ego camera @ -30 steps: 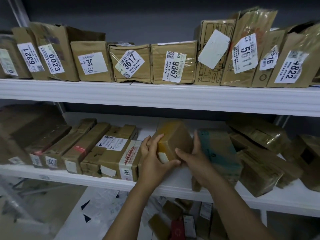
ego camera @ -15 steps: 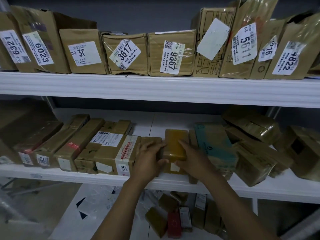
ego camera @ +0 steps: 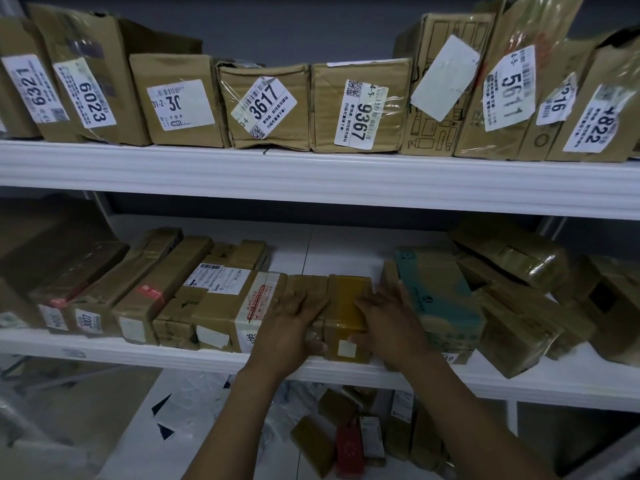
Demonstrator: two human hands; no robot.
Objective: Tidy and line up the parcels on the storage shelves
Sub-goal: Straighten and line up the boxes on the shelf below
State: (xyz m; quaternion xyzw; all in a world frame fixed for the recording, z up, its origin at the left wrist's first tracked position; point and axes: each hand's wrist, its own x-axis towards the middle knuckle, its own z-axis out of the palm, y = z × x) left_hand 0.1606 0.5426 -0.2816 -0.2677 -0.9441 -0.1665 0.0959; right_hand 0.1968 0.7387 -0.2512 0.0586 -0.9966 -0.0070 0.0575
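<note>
Nearest, the left hand lies flat over a small brown parcel, fingers stretched wide and holding nothing. The right hand presses straight fingers against the right flank of the amber parcel, thumb across its top; it looks like a push rather than a clasp.

A second ago that amber parcel was lifted and tilted between both hands. Now it stands on the lower shelf, at the front edge, touching the small brown parcel on its left and just beside the teal box on its right. It has joined the right end of the neat row that begins with the red-taped parcel, so this parcel seems all but placed, needing perhaps a last nudge to square its face with the others.

Further right, the jumbled parcels lie tilted against one another; they are probably the next work. Below the shelf, loose packets sit on the floor.

Farthest, the upper shelf carries labelled boxes, some leaning at its right end.
</note>
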